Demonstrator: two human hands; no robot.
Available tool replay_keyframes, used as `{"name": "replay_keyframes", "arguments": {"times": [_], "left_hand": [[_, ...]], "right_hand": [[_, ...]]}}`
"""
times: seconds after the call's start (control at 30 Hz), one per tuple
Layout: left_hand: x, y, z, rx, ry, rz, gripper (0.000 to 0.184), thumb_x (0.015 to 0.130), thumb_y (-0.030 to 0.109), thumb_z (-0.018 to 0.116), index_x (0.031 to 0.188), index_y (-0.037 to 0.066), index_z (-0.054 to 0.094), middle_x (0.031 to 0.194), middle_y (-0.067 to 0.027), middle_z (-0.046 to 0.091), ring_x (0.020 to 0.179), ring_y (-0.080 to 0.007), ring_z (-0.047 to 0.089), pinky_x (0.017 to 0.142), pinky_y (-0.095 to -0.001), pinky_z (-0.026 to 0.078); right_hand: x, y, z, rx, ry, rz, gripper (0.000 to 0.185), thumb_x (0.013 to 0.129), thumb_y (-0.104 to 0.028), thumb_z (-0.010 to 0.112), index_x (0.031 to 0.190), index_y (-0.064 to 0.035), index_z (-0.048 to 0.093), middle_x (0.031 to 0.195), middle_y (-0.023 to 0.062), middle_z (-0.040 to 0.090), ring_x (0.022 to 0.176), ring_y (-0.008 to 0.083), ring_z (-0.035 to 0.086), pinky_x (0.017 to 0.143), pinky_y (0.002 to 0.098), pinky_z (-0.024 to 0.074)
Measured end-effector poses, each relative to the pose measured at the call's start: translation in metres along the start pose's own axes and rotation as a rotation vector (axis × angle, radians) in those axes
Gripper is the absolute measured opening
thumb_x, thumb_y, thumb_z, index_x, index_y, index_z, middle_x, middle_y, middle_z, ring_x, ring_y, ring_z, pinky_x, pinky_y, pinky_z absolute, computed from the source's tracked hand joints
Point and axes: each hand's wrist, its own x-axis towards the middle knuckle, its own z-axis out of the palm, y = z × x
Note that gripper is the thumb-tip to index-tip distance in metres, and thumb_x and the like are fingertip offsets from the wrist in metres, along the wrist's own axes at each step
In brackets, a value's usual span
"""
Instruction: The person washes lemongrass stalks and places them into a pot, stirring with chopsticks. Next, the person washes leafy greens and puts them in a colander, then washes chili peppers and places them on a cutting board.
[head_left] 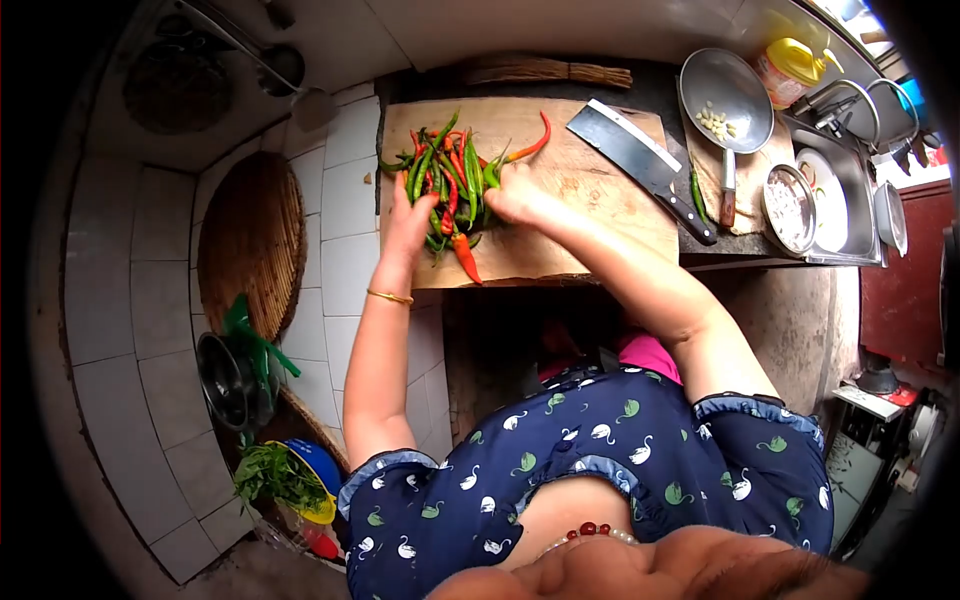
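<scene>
A pile of red and green chili peppers (pixel 452 180) lies on the left part of a wooden cutting board (pixel 600 225). My left hand (pixel 407 218) grips the near left side of the pile, thumb over some of the peppers and fingers partly hidden among them. At the pile's right edge, my right hand (pixel 514 194) is closed with its fingers curled around a green chili pepper (pixel 492 174). An orange-red chili pepper (pixel 530 148) sticks out just beyond that hand. The cleaver (pixel 628 145) rests flat on the board's right side, its black handle (pixel 688 214) pointing toward me.
Right of the board, a pan (pixel 727 95) holds pale garlic-like pieces, beside a single green chili (pixel 697 193). Farther right are a metal bowl (pixel 790 208) and a sink (pixel 862 240). A round woven lid (pixel 250 245) leans at left, above leafy greens (pixel 282 478).
</scene>
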Motion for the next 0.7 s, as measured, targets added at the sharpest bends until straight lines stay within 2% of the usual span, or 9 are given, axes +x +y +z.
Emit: {"name": "replay_keyframes", "arguments": {"times": [0.03, 0.13, 0.27, 0.3, 0.4, 0.47, 0.57, 0.67, 0.7], "left_hand": [[-0.010, 0.012, 0.011, 0.056, 0.032, 0.026, 0.074, 0.080, 0.015, 0.057, 0.139, -0.005, 0.018, 0.127, -0.0151, 0.047, 0.112, -0.0214, 0.048, 0.095, -0.0299, 0.038], [-0.001, 0.002, 0.013, 0.062, 0.053, 0.147, 0.069, 0.082, 0.017, 0.056, 0.137, -0.006, 0.022, 0.125, -0.0167, 0.048, 0.111, -0.0231, 0.048, 0.095, -0.0313, 0.038], [0.020, 0.006, 0.011, 0.146, 0.129, 0.136, 0.066, 0.083, 0.021, 0.054, 0.135, -0.007, 0.026, 0.125, -0.0195, 0.049, 0.113, -0.0259, 0.049, 0.095, -0.0319, 0.038], [0.024, 0.007, 0.009, 0.160, 0.132, 0.138, 0.065, 0.083, 0.022, 0.054, 0.135, -0.007, 0.027, 0.125, -0.0202, 0.049, 0.113, -0.0264, 0.049, 0.095, -0.0320, 0.038], [0.041, 0.007, -0.002, 0.304, 0.168, 0.140, 0.066, 0.083, 0.025, 0.054, 0.135, -0.007, 0.028, 0.125, -0.0220, 0.049, 0.115, -0.0285, 0.049, 0.097, -0.0327, 0.037], [0.055, -0.009, -0.015, 0.120, 0.047, 0.160, 0.061, 0.086, 0.021, 0.050, 0.137, -0.004, 0.027, 0.133, -0.0176, 0.040, 0.121, -0.0232, 0.040, 0.101, -0.0304, 0.032], [0.041, -0.003, -0.027, 0.377, 0.144, 0.193, 0.066, 0.081, 0.024, 0.057, 0.133, -0.007, 0.031, 0.132, -0.0234, 0.041, 0.123, -0.0306, 0.039, 0.101, -0.0343, 0.031], [0.023, -0.003, -0.037, 0.428, 0.136, 0.247, 0.065, 0.080, 0.021, 0.059, 0.132, -0.006, 0.033, 0.131, -0.0248, 0.040, 0.123, -0.0333, 0.037, 0.103, -0.0359, 0.029], [0.009, -0.003, -0.038, 0.622, 0.237, 0.305, 0.062, 0.079, 0.019, 0.060, 0.130, -0.006, 0.036, 0.126, -0.0248, 0.043, 0.120, -0.0350, 0.040, 0.102, -0.0370, 0.030]], "right_hand": [[-0.015, -0.016, -0.007, -0.055, -0.073, 0.038, 0.059, 0.077, -0.029, 0.055, 0.122, 0.0079, 0.042, 0.130, 0.0292, 0.034, 0.117, 0.0409, 0.041, 0.098, 0.0421, 0.0377], [-0.022, -0.034, 0.012, -0.004, -0.053, 0.020, 0.057, 0.076, -0.026, 0.058, 0.119, 0.0081, 0.043, 0.126, 0.0290, 0.035, 0.116, 0.0431, 0.039, 0.098, 0.0454, 0.0366], [-0.017, -0.052, 0.013, 0.093, -0.033, 0.035, 0.053, 0.076, -0.023, 0.059, 0.116, 0.0078, 0.045, 0.123, 0.0283, 0.037, 0.115, 0.0426, 0.040, 0.098, 0.0457, 0.0370], [-0.010, -0.049, 0.023, 0.080, 0.044, -0.028, 0.050, 0.077, -0.026, 0.055, 0.110, 0.0109, 0.046, 0.117, 0.0350, 0.038, 0.106, 0.0486, 0.045, 0.093, 0.0497, 0.0398], [0.000, -0.056, 0.022, 0.106, 0.016, -0.050, 0.053, 0.078, -0.028, 0.055, 0.112, 0.0115, 0.045, 0.118, 0.0352, 0.038, 0.108, 0.0486, 0.044, 0.093, 0.0492, 0.0397], [0.006, -0.057, 0.020, -0.002, 0.008, -0.078, 0.060, 0.079, -0.041, 0.052, 0.110, 0.0105, 0.051, 0.116, 0.0361, 0.043, 0.103, 0.0455, 0.050, 0.091, 0.0472, 0.0419], [-0.009, -0.063, -0.013, -0.223, -0.094, -0.142, 0.069, 0.080, -0.056, 0.047, 0.101, 0.0088, 0.059, 0.106, 0.0343, 0.053, 0.093, 0.0412, 0.057, 0.086, 0.0443, 0.0457], [-0.025, -0.059, -0.035, -0.255, -0.104, -0.274, 0.059, 0.083, -0.048, 0.049, 0.097, 0.0080, 0.060, 0.102, 0.0324, 0.054, 0.092, 0.0409, 0.057, 0.083, 0.0439, 0.0468], [-0.022, -0.050, -0.027, -0.276, -0.034, -0.284, 0.049, 0.083, -0.040, 0.053, 0.096, 0.0078, 0.057, 0.101, 0.0310, 0.055, 0.090, 0.0408, 0.057, 0.081, 0.0449, 0.0470]]}}
